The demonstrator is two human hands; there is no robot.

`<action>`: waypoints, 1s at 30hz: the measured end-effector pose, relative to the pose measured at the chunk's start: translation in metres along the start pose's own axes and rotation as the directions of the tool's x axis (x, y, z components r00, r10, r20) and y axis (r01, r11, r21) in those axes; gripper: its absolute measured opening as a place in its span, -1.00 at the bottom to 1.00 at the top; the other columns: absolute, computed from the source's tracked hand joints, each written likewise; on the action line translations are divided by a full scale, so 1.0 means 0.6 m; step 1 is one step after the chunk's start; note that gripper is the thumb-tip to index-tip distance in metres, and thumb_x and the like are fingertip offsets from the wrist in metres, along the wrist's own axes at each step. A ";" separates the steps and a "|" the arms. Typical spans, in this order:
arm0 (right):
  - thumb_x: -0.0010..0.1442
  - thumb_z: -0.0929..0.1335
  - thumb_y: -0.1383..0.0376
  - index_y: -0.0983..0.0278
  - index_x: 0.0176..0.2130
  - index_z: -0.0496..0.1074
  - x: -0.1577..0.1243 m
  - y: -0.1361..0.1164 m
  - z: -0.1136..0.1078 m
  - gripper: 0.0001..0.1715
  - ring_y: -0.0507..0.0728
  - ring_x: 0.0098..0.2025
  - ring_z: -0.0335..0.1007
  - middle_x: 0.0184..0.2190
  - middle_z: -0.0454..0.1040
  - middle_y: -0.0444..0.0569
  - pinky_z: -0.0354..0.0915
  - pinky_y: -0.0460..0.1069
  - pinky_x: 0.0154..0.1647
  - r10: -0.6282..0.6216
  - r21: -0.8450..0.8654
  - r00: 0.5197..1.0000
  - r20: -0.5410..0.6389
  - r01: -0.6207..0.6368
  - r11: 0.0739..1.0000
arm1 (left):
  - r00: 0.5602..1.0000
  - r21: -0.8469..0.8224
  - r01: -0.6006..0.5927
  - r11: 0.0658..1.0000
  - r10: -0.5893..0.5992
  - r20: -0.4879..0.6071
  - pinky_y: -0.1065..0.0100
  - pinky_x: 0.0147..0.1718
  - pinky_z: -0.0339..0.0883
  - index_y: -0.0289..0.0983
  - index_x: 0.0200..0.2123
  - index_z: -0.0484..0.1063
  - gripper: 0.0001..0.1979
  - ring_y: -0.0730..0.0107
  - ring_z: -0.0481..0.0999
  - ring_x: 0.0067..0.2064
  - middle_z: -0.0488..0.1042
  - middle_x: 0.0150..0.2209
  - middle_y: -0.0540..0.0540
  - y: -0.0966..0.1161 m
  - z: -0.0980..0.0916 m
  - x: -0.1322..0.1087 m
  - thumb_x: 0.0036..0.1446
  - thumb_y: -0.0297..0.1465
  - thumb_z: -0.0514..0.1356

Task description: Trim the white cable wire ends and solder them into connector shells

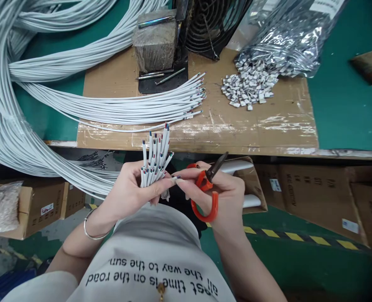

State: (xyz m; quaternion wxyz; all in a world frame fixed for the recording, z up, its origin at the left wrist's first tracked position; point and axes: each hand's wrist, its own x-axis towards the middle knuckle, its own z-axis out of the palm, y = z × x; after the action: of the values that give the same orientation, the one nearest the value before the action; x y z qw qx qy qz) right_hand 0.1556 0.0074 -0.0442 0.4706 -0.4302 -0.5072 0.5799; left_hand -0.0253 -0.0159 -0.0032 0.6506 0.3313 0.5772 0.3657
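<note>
The person's left hand [127, 191] is closed around a bundle of short white cables [154, 157], held upright in front of the body, just below the front edge of the tabletop [346, 100]. The cable ends point up and fan out a little, showing stripped red and blue wire tips. A thin bracelet [90, 233] sits on that wrist.

The right hand [223, 193] grips a pair of scissors [206, 188] with orange handles, fingers through the loops and the dark blades closed, pointing up and away. Its forefinger and thumb reach across to the lower part of the bundle and touch it.

On the tabletop lies a cardboard sheet [205, 126]. A sheaf of long white cables [135, 105] rests across it, their ends near the middle. To the right is a pile of small white connectors [249, 86], spilling from a shiny plastic bag [286, 42]. A fan [214, 25] and a worn block [154, 42] stand at the back. Cardboard boxes [314, 193] sit under the tabletop.
</note>
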 end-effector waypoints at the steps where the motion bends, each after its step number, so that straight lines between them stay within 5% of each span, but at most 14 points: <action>1: 0.10 0.58 0.40 0.12 -0.36 0.73 0.001 0.002 0.003 -0.86 0.02 -0.53 0.32 -0.59 0.46 -0.19 0.28 -0.05 -0.52 0.027 0.024 1.000 -0.012 -0.027 0.999 | 1.000 -0.002 -0.001 1.000 0.001 0.012 0.48 -0.55 0.23 -0.29 -0.40 0.57 -0.83 0.56 0.35 -0.59 0.44 -0.63 0.11 0.001 0.000 0.000 0.10 -0.42 0.50; 4: 0.12 0.56 0.30 0.19 -0.52 0.59 0.006 0.014 0.013 -0.78 0.00 -0.64 0.23 -0.70 0.36 -0.22 0.18 -0.06 -0.59 0.191 0.233 0.978 0.083 -0.206 0.950 | 0.999 -0.024 0.010 1.000 -0.009 0.047 0.51 -0.57 0.17 -0.31 -0.45 0.55 -0.79 0.60 0.30 -0.58 0.41 -0.63 0.12 0.003 0.000 0.001 0.02 -0.48 0.54; 7: 0.14 0.53 0.14 0.21 -0.67 0.33 0.015 0.022 0.025 -0.50 -0.04 -0.74 0.04 -0.81 0.15 -0.27 0.08 -0.06 -0.64 0.301 0.435 0.879 0.369 -0.450 0.780 | 0.996 -0.047 0.002 0.999 0.002 0.086 0.52 -0.57 0.13 -0.32 -0.49 0.53 -0.76 0.62 0.28 -0.56 0.44 -0.61 0.11 0.005 -0.002 0.002 -0.01 -0.52 0.55; 9: 0.14 0.52 0.11 0.20 -0.69 0.24 0.021 0.022 0.029 -0.42 -0.06 -0.74 0.01 -0.81 0.13 -0.27 0.08 -0.06 -0.63 0.316 0.456 0.854 0.414 -0.495 0.740 | 0.997 -0.059 -0.021 0.998 0.026 0.078 0.53 -0.57 0.14 -0.31 -0.48 0.55 -0.77 0.62 0.29 -0.56 0.45 -0.60 0.11 0.004 -0.003 0.003 0.00 -0.53 0.55; 12: 0.15 0.53 0.18 0.20 -0.67 0.32 0.025 0.015 0.025 -0.49 -0.04 -0.68 0.14 -0.76 0.23 -0.24 0.21 -0.06 -0.56 0.285 0.407 0.954 0.091 -0.297 0.864 | 0.999 -0.072 -0.044 0.996 0.045 0.012 0.54 -0.56 0.16 -0.30 -0.44 0.60 -0.80 0.63 0.30 -0.56 0.42 -0.63 0.14 0.001 -0.005 0.006 -0.01 -0.54 0.56; 15: 0.20 0.53 0.22 0.18 -0.62 0.45 0.019 0.012 0.010 -0.59 0.03 -0.59 0.31 -0.73 0.29 -0.21 0.39 -0.01 -0.40 0.147 0.210 0.968 -0.202 -0.104 0.972 | 0.999 -0.086 -0.032 0.996 0.031 -0.014 0.55 -0.57 0.16 -0.29 -0.42 0.61 -0.80 0.64 0.29 -0.58 0.42 -0.63 0.15 -0.002 -0.004 0.008 -0.02 -0.54 0.57; 20: 0.24 0.54 0.26 0.14 -0.33 0.73 0.001 0.019 -0.007 -0.91 0.03 -0.57 0.30 -0.59 0.48 -0.16 0.24 -0.02 -0.55 0.074 0.010 0.994 -0.084 -0.073 0.997 | 0.998 -0.054 -0.061 0.997 0.059 -0.038 0.55 -0.55 0.21 -0.28 -0.43 0.62 -0.80 0.62 0.34 -0.55 0.46 -0.60 0.12 -0.002 -0.001 0.011 -0.03 -0.55 0.57; 24: 0.22 0.54 0.39 0.06 -0.26 0.76 -0.003 0.020 -0.003 -0.79 0.03 -0.48 0.35 -0.55 0.53 -0.19 0.30 -0.02 -0.42 -0.054 -0.033 0.998 -0.038 0.053 0.998 | 0.994 -0.008 -0.086 0.996 0.085 -0.065 0.54 -0.53 0.22 -0.29 -0.46 0.61 -0.78 0.61 0.35 -0.52 0.50 -0.55 0.10 -0.001 0.002 0.010 -0.06 -0.56 0.58; 30: 0.20 0.54 0.46 0.02 -0.18 0.76 -0.003 0.016 -0.002 -0.67 0.00 -0.49 0.38 -0.46 0.61 -0.19 0.29 -0.06 -0.49 -0.097 -0.015 0.995 0.012 0.097 0.995 | 0.992 0.017 -0.099 0.995 0.100 -0.076 0.55 -0.52 0.23 -0.29 -0.48 0.59 -0.76 0.60 0.35 -0.51 0.50 -0.55 0.10 -0.003 0.002 0.007 -0.08 -0.58 0.58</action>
State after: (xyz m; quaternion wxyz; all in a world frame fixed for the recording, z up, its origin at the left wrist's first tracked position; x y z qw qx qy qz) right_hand 0.1563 0.0054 -0.0536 0.4921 -0.4056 -0.5347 0.5545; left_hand -0.0240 -0.0131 -0.0067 0.6068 0.3497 0.5869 0.4062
